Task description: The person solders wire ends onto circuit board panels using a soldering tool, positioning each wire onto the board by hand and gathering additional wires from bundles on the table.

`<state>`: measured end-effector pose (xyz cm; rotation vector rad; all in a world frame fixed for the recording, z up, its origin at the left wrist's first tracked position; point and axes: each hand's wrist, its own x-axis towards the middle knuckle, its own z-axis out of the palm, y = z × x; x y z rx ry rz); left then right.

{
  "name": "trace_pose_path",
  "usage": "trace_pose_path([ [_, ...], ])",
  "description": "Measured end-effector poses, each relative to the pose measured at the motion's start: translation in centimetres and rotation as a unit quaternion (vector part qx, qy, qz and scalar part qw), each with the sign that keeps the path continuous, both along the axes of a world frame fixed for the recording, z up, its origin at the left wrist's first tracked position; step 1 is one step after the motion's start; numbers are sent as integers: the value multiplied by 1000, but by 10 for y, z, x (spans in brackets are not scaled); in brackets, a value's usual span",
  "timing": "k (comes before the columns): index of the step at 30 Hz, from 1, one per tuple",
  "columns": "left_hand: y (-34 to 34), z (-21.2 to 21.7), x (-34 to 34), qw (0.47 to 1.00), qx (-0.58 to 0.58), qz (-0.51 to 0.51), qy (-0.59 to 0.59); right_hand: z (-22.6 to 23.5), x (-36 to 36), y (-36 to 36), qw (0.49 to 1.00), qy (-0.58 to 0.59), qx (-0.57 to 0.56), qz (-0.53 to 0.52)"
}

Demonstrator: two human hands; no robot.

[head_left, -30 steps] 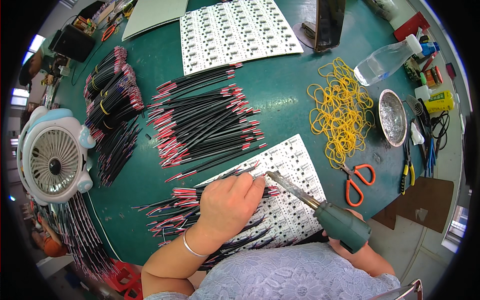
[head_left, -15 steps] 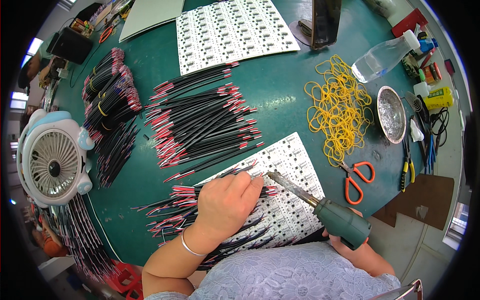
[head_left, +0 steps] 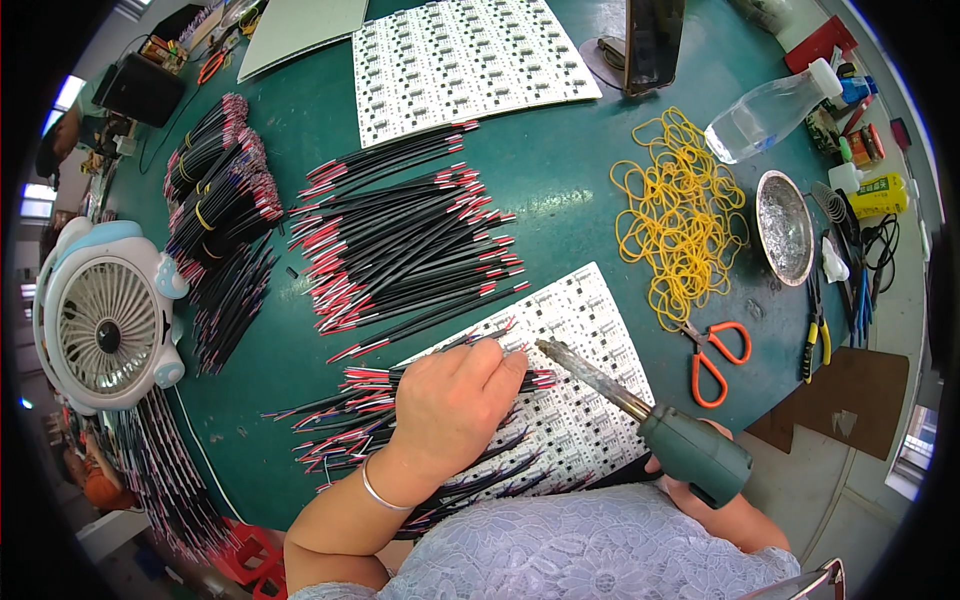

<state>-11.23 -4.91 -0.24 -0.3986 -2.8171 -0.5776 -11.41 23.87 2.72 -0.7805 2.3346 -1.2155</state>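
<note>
one grip (head_left: 684, 492) closed around soldering iron (head_left: 697, 455)

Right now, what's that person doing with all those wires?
At a green table, the person's left hand is over black wires with red and white ends, at a white circuit sheet; whether it pinches one is hard to see. The right hand holds what looks like a green-handled soldering iron, its tip close to the left hand. Another heap of wires lies farther up the table, left of tangled yellow bands.
</note>
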Motion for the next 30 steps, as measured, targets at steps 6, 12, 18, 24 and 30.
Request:
trace_pose_path([
  [6,0,-1,-1,1000,12,0,-1,5,-4,-3,1000,17,24,3],
  [12,-2,-3,-1,1000,26,-10,-2,-5,0,1,1000,-7,-4,-11],
  [18,-1,-3,1,1000,14,-11,-6,-7,2,3,999,-36,-4,-9],
  [24,0,0,1,1000,0,-7,-6,-9,3,8,999,-33,-21,-7],
  [30,1,0,1,1000,-3,-8,-6,2,6,4,981,-155,-45,-106],
])
